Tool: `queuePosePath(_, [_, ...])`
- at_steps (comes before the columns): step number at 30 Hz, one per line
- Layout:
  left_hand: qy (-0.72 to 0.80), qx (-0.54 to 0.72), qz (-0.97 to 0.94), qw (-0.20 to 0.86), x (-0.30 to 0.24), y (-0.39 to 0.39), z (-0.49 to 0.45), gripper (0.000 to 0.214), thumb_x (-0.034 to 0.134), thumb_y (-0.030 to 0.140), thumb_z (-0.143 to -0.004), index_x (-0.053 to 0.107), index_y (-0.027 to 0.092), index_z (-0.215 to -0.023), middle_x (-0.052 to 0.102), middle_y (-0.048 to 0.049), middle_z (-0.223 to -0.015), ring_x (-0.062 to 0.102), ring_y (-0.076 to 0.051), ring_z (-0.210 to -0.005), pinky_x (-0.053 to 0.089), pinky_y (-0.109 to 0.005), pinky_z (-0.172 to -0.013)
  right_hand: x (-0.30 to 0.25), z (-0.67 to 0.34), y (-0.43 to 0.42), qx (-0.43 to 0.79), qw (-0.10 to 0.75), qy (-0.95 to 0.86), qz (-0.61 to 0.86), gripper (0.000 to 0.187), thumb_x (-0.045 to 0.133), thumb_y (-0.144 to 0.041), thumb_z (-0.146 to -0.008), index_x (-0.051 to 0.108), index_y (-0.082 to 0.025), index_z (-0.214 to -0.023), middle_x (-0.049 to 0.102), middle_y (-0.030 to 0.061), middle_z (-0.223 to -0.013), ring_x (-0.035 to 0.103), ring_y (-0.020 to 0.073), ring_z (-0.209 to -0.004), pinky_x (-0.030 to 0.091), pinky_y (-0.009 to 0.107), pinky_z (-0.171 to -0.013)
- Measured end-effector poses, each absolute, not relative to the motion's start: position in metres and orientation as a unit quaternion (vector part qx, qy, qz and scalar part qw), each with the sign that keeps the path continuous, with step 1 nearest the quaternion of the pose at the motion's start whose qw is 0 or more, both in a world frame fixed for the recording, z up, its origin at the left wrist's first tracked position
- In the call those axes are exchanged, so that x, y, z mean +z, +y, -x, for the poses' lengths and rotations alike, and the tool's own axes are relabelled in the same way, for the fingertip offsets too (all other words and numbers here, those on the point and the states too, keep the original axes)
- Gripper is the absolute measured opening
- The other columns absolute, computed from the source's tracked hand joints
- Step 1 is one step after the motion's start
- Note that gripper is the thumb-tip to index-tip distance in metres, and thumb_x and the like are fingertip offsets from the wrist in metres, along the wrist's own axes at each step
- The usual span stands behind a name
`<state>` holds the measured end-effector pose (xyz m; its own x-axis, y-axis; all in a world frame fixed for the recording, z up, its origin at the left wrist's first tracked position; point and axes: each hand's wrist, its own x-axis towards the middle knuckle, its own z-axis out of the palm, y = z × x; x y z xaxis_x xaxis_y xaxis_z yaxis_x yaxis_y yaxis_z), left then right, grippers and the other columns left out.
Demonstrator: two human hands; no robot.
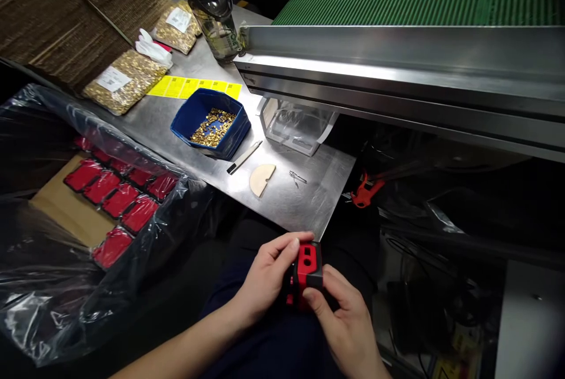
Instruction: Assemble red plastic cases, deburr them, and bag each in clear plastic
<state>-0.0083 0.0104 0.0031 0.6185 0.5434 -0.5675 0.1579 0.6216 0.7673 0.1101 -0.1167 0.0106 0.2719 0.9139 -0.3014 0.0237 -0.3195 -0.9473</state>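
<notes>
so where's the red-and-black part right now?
Head view, low and just right of centre: the red-and-black part is held between the left hand and right hand, below the metal table's near edge.

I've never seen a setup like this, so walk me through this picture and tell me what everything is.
There is no robot here: a person works with two bare hands. The single picture comes from a camera worn on the head, looking forward and down.

The left hand and right hand hold a red-and-black part between them, above the lap.

On the metal table lie a blue bin of small gold-coloured pieces, a pen-like tool, a beige half-disc and a yellow strip. A bottle stands behind.

At the picture's left, more red parts sit amid clear plastic.
</notes>
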Motion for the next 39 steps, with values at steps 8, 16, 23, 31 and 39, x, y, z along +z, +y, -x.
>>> queuePosePath(8, [0.346,0.048,-0.345,0.871,-0.004,0.01,0.023,0.071,0.076,0.042,-0.087,0.05,0.027,-0.151,0.061,-0.0095,-0.138,0.054,-0.031,-0.13,0.039,-0.043,-0.112,0.01,-0.115,-0.115,0.497,0.467,-0.335,0.65,0.018,0.062,-0.035,-0.102,0.077,-0.027,-0.108,0.068,0.0008,-0.095,0.065,0.0148,-0.091,0.05,0.02,-0.08])
queuePosePath(16, [0.428,0.052,-0.309,0.848,-0.006,0.003,0.012,0.032,0.062,0.042,-0.096,0.065,0.022,-0.12,0.066,-0.0029,-0.1,0.058,-0.017,-0.086,0.043,-0.026,-0.079,0.0,-0.117,-0.111,0.527,0.454,-0.318,0.645,0.021,0.062,-0.038,-0.102,0.076,-0.026,-0.11,0.069,0.0008,-0.098,0.065,0.0146,-0.095,0.049,0.02,-0.086])
queuePosePath(23, [0.461,0.069,-0.29,0.836,-0.012,0.007,0.011,0.039,0.056,0.053,-0.101,0.067,0.022,-0.122,0.068,-0.0046,-0.106,0.061,-0.018,-0.092,0.045,-0.026,-0.08,-0.007,-0.115,-0.119,0.542,0.415,-0.363,0.635,0.045,0.069,-0.039,-0.095,0.063,-0.029,-0.138,0.066,0.0062,-0.132,0.062,0.0243,-0.125,0.05,0.031,-0.107])
queuePosePath(31, [0.363,0.092,-0.489,0.787,-0.011,0.013,0.014,0.032,0.062,0.048,-0.099,0.077,0.026,-0.117,0.043,-0.0065,-0.157,0.042,-0.03,-0.143,0.035,-0.038,-0.117,-0.009,-0.116,-0.123,0.605,0.417,-0.27,0.623,0.04,0.062,-0.049,-0.097,0.072,-0.02,-0.123,0.075,0.0078,-0.091,0.066,0.0175,-0.068,0.052,0.023,-0.055])
queuePosePath(39, [0.42,0.156,-0.347,0.824,-0.007,0.012,0.0,0.03,0.058,0.041,-0.102,0.078,0.02,-0.107,0.072,-0.0088,-0.119,0.064,-0.022,-0.105,0.049,-0.029,-0.092,0.007,-0.125,-0.11,0.61,0.444,-0.333,0.566,0.063,0.071,-0.057,-0.091,0.057,-0.03,-0.146,0.064,0.0075,-0.137,0.061,0.028,-0.127,0.047,0.038,-0.112])
